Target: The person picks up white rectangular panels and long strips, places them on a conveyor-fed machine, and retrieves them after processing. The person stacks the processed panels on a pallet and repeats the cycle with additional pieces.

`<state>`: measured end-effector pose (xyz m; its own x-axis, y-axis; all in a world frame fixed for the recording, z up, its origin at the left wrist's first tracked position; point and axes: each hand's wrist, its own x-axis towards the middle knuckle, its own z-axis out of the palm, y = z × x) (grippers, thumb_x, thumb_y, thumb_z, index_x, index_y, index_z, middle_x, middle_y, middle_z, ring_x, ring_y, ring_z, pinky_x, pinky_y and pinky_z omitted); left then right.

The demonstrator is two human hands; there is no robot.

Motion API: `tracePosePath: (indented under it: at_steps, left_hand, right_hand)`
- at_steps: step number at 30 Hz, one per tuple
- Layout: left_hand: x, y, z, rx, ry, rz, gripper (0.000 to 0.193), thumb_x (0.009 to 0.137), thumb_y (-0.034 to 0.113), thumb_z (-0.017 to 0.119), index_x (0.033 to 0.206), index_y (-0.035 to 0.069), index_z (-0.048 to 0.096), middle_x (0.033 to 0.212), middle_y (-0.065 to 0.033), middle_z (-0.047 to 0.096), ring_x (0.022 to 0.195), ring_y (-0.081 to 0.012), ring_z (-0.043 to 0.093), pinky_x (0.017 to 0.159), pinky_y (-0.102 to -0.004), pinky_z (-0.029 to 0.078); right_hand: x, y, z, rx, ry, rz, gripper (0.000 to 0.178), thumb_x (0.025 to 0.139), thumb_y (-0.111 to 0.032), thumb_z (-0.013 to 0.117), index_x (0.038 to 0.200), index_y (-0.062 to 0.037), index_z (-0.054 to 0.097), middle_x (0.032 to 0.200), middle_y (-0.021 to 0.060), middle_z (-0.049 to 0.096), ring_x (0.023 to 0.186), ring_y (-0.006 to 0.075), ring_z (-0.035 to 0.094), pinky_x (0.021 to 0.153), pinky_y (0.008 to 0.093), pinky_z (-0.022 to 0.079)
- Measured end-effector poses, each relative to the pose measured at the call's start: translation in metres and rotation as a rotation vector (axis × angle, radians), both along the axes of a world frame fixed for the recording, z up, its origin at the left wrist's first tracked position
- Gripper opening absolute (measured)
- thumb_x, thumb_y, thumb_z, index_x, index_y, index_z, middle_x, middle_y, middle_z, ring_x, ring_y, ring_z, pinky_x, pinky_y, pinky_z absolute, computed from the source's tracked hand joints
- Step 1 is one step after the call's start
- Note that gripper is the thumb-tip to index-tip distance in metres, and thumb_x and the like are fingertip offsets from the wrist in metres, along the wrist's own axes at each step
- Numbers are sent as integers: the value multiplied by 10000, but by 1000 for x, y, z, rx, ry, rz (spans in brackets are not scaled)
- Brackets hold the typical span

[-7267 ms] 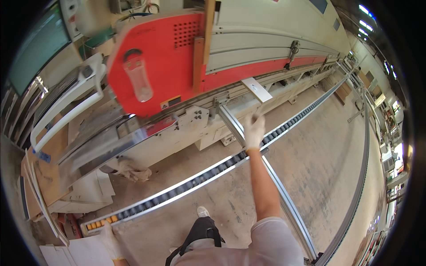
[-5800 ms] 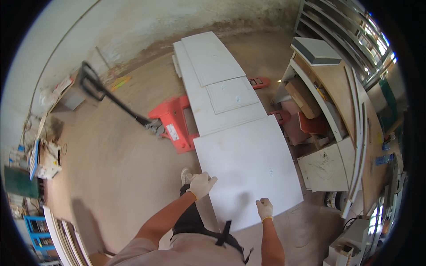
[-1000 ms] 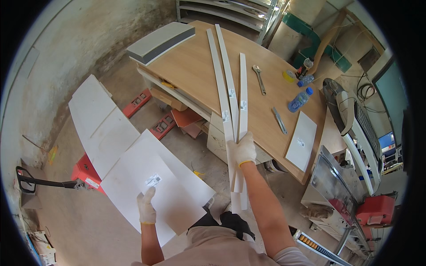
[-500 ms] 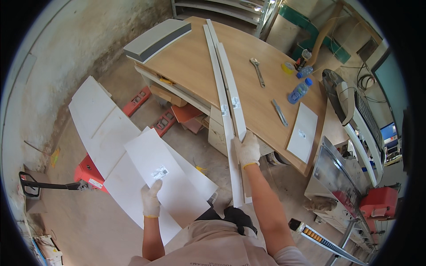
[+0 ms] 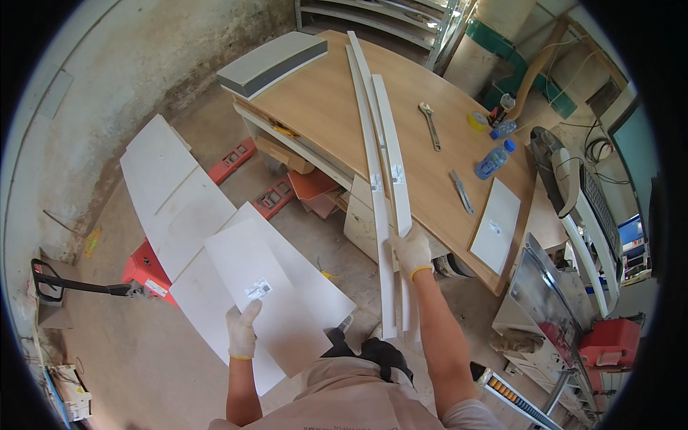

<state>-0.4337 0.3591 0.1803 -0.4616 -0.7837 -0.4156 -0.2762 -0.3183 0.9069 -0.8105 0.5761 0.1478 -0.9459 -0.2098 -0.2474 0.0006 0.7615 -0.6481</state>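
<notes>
My left hand, in a white glove, grips the edge of a flat white panel, its thumb on top beside a printed label. The panel is held over larger white boards lying at the left. Several long, narrow white strips lie lengthwise across the wooden table and jut past its near edge toward me. My right hand, also gloved, is closed round the right-hand strip near that edge. The fingers' undersides are hidden.
On the table are a grey block, an adjustable wrench, a utility knife, a water bottle and a small white panel. A red pallet jack stands under the boards. Right of the table is a keyboard.
The view has swung so that the table and strips sit farther right. My right hand keeps its grip on the strip, and the left still holds the panel.
</notes>
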Motion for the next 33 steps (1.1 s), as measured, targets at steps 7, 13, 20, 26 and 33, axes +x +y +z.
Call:
tracePosePath:
  at_steps: [7, 13, 20, 26, 33]
  left_hand:
    - [-6, 2, -1, -59, 84, -32, 566, 929, 331, 782, 1297, -94, 713, 1184, -110, 735, 1056, -188, 640, 967, -346, 509]
    - [-6, 4, -6, -28, 18, -61, 564, 939, 312, 778, 1319, -97, 697, 1212, -118, 731, 1088, -207, 642, 1000, -364, 499]
    - [-2, 3, -20, -334, -70, -211, 562, 969, 303, 752, 1314, -134, 676, 1303, -178, 704, 1148, -268, 654, 1077, -422, 488]
    - [-32, 29, -9, 88, 356, -452, 635, 1036, 318, 658, 1475, -124, 531, 1356, -196, 659, 1224, -323, 653, 1087, -426, 516]
    - [-77, 95, -30, 273, 426, -693, 635, 1056, 338, 649, 1502, -96, 527, 1412, -179, 644, 1270, -294, 645, 1098, -430, 521]
  right_hand:
    - [36, -17, -3, 295, 234, 83, 641, 841, -401, 808, 1269, 57, 672, 1158, 317, 759, 1086, 455, 754, 991, 523, 591]
    - [-8, -71, 12, 317, 39, 102, 866, 866, -581, 815, 1360, 92, 585, 1318, 276, 701, 1247, 425, 702, 1036, 488, 576]
    - [9, -50, 19, -78, 65, 69, 883, 871, -839, 635, 1290, -73, 762, 1256, 306, 740, 1205, 450, 716, 980, 545, 587]
    - [127, 112, 48, 81, -50, -21, 354, 879, -178, 684, 1176, 15, 670, 1094, 327, 749, 1072, 494, 727, 954, 566, 573]
    - [321, 291, 122, 207, -218, -174, 448, 870, -228, 744, 1238, -33, 579, 1056, 281, 750, 1008, 491, 734, 858, 583, 582]
